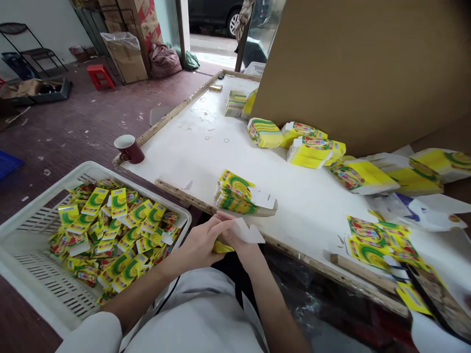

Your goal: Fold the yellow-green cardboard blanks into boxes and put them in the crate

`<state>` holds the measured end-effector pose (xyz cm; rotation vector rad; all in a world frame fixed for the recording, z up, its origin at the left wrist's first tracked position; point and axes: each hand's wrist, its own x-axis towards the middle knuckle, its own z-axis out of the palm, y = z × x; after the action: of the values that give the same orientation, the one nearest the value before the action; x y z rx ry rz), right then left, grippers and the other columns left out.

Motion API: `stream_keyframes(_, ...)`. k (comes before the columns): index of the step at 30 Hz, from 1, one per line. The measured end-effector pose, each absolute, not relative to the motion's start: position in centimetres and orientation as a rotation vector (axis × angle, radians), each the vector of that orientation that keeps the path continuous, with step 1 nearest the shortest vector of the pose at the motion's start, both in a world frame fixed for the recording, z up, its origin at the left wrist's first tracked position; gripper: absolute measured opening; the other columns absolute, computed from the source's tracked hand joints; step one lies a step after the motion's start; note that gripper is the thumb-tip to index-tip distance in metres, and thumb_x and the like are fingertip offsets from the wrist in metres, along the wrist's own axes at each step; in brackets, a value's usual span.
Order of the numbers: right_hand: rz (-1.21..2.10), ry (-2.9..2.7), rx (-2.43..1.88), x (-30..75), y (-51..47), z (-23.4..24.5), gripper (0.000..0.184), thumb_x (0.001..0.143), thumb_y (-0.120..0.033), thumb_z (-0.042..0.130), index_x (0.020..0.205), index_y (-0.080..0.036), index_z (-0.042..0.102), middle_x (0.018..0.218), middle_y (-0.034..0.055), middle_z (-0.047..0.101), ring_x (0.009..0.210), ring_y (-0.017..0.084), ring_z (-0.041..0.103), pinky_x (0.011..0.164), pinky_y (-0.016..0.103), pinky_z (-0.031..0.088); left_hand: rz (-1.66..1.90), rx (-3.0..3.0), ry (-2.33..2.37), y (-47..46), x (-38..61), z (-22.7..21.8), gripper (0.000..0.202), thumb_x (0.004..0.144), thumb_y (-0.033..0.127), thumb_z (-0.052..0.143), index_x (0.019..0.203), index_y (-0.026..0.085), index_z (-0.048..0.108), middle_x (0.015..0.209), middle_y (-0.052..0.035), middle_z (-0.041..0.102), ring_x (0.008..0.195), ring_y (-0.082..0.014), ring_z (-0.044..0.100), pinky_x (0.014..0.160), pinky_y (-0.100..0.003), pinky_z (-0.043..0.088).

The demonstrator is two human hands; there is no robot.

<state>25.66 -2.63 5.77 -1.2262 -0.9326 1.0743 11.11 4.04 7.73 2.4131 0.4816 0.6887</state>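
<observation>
Both hands meet just below the near table edge around one small yellow-green carton (222, 245) with white flaps (247, 231) sticking up. My left hand (200, 243) curls its fingers around the carton's left side. My right hand (241, 247) grips it from the right, mostly hidden behind the flaps. Just beyond them, on the white table (206, 147), lies a stack of flat yellow carton blanks (237, 193). To my left stands a white plastic basket (22, 230) filled with several folded yellow-green cartons (114, 230).
A dark red cup (129, 148) sits at the table's left corner. More bundles of flat blanks (305, 144) lie along a big brown cardboard sheet (353, 63) at the right. Loose blanks (379, 240) rest near the right edge. A red stool (100, 76) and boxes stand on the floor behind.
</observation>
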Motion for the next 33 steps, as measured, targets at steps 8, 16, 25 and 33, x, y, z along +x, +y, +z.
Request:
stream_keyframes(8, 0.770, -1.447, -1.276, 25.0, -3.6, 6.9, 0.066, 0.097, -0.043, 0.052, 0.156, -0.029, 0.026, 0.158, 0.0090, 0.039, 0.146, 0.026, 0.038, 0.118, 0.046, 0.036, 0.579, 2.227, 0.567, 4.2, 11.4, 6.8, 0.070, 0.070, 0.016, 0.068, 0.132, 0.021, 0.037, 0.119, -0.0111, 0.054, 0.097, -0.0228, 0.065, 0.079, -0.035, 0.056)
stream_keyframes(16, 0.595, -1.320, -1.370, 26.2, -3.6, 6.4, 0.055, 0.097, -0.023, 0.050, 0.151, -0.032, 0.039, 0.153, 0.0071, 0.048, 0.138, 0.023, 0.049, 0.114, 0.044, 0.042, 0.690, 2.344, 0.893, 4.6, 10.5, 7.8, 0.059, 0.069, 0.025, 0.077, 0.120, 0.021, 0.048, 0.114, -0.0104, 0.059, 0.106, -0.0294, 0.060, 0.090, -0.046, 0.052)
stream_keyframes(25, 0.595, -1.709, -1.384, 28.0, -3.5, 8.5, 0.026, 0.093, -0.032, 0.060, 0.116, -0.030, 0.072, 0.154, 0.0092, 0.045, 0.135, 0.028, 0.052, 0.104, 0.042, 0.051, 0.623, 2.299, 0.814, 5.8, 9.9, 9.3, 0.051, 0.068, 0.030, 0.078, 0.115, 0.023, 0.058, 0.105, -0.0051, 0.068, 0.094, -0.0230, 0.068, 0.081, -0.034, 0.054)
stream_keyframes(33, 0.487, -1.445, -1.443, 26.4, -1.4, 7.4, 0.071, 0.086, -0.037, 0.070, 0.149, -0.025, 0.039, 0.148, 0.0150, 0.051, 0.135, 0.029, 0.052, 0.110, 0.048, 0.044, 0.638, 2.343, 0.983, 7.0, 8.4, 9.4, 0.051, 0.072, 0.031, 0.076, 0.118, 0.022, 0.057, 0.107, -0.0063, 0.066, 0.096, -0.0245, 0.066, 0.084, -0.036, 0.053)
